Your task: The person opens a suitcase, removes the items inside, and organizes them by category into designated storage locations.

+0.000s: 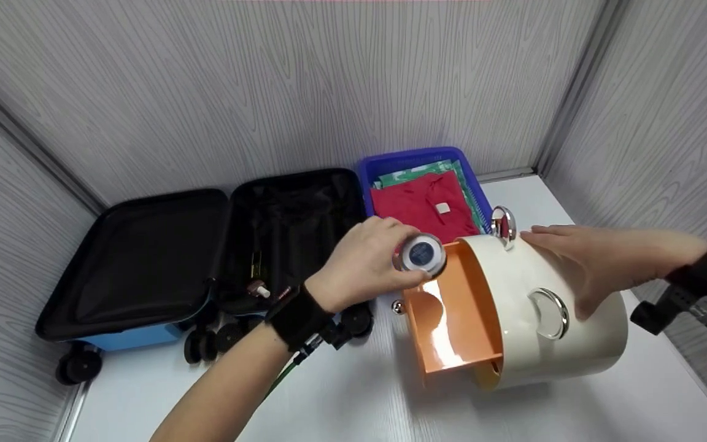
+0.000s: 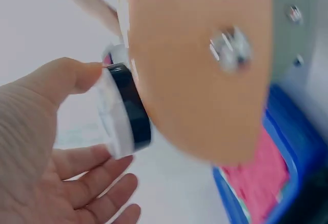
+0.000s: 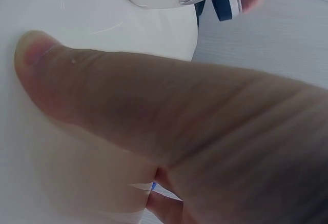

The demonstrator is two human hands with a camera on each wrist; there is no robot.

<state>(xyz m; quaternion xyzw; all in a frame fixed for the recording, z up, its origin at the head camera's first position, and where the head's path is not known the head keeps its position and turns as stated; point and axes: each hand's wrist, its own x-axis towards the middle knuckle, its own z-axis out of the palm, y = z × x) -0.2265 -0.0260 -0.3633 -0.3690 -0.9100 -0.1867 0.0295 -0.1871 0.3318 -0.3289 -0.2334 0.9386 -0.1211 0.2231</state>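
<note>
My left hand (image 1: 363, 261) pinches a small round jar (image 1: 424, 255) between thumb and fingers, above the pulled-out orange drawer (image 1: 461, 313). The left wrist view shows the jar's white body and black lid beside the drawer's rounded front, which bears a silver knob (image 2: 230, 49). A glossy cream drawer case (image 1: 528, 368) lies around the drawer, with silver loop handles on it. Spread over the case's surface is my right hand (image 1: 605, 261), fingers extended. Its thumb (image 3: 102, 85) lies against the cream shell in the right wrist view. The drawer's inner far end is hidden inside the case.
An open suitcase (image 1: 145, 258) with black lining stands at the left; a small bottle-like item (image 1: 258, 288) lies in its right half. Behind the drawer case is a blue basket (image 1: 473, 184) holding red cloth (image 1: 415, 199) and green packets. Grey wood-patterned walls enclose the white table.
</note>
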